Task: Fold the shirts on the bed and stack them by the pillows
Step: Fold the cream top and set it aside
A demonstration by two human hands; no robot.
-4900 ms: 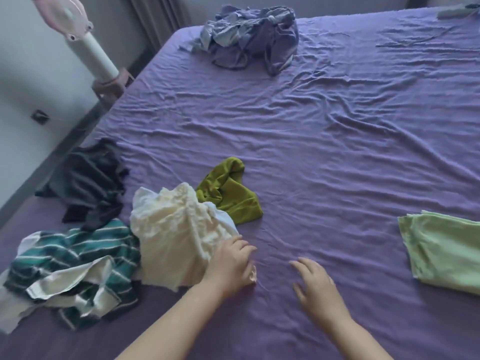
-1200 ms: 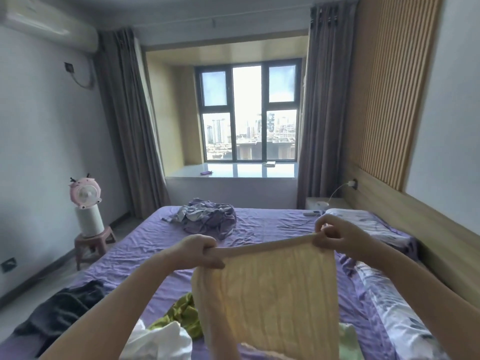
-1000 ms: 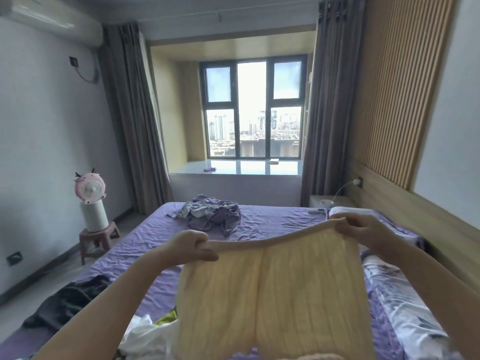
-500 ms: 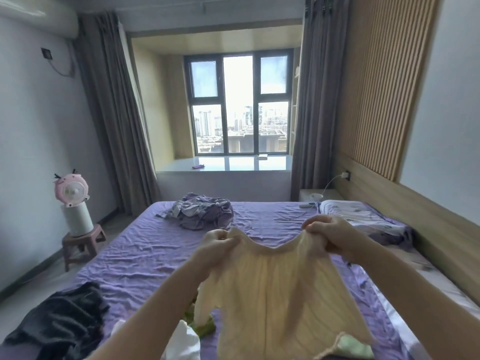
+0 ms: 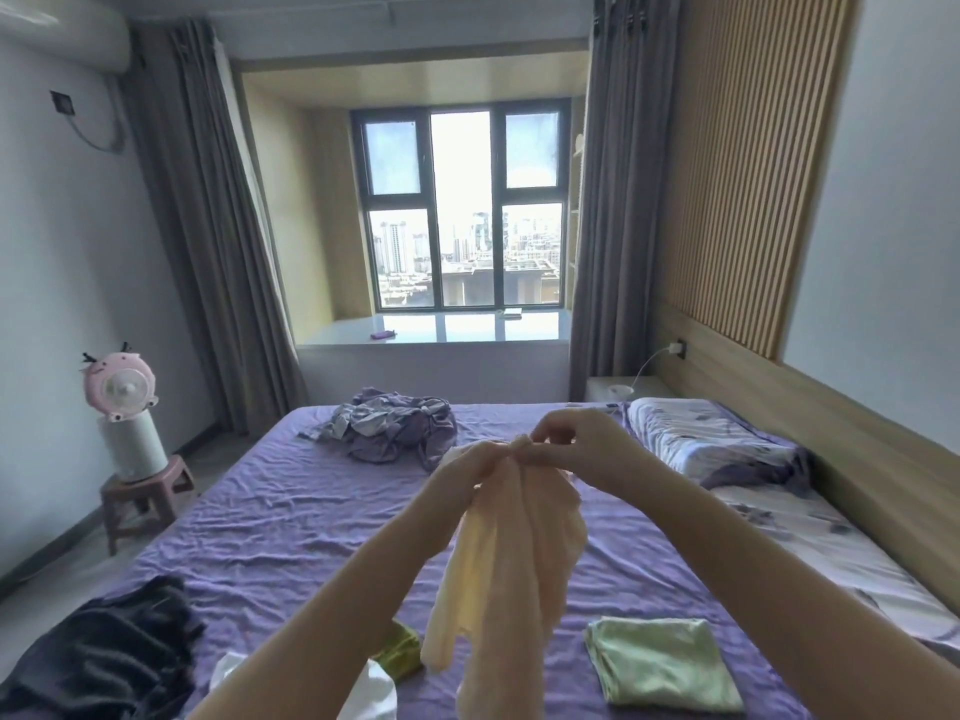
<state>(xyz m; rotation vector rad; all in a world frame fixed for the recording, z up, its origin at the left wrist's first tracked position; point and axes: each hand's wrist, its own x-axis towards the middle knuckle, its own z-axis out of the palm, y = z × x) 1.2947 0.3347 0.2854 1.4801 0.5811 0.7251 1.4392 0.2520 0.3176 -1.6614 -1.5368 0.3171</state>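
A cream shirt hangs bunched in the air above the purple bed. My left hand grips its top edge, and my right hand pinches the same edge right beside it, the two hands touching. A folded light green shirt lies flat on the bed at lower right, short of the patterned pillows along the headboard side. Unfolded shirts lie at lower left: a dark grey one, a white one, and an olive one partly hidden by my left arm.
A crumpled heap of purple and grey clothes sits at the far end of the bed. A pink fan stands on a small stool on the floor left of the bed. A nightstand is by the far pillow.
My hands came together, so the cream shirt, spread wide a second ago, now hangs folded lengthwise. Earlier it lay crumpled on the bed under my left hand.
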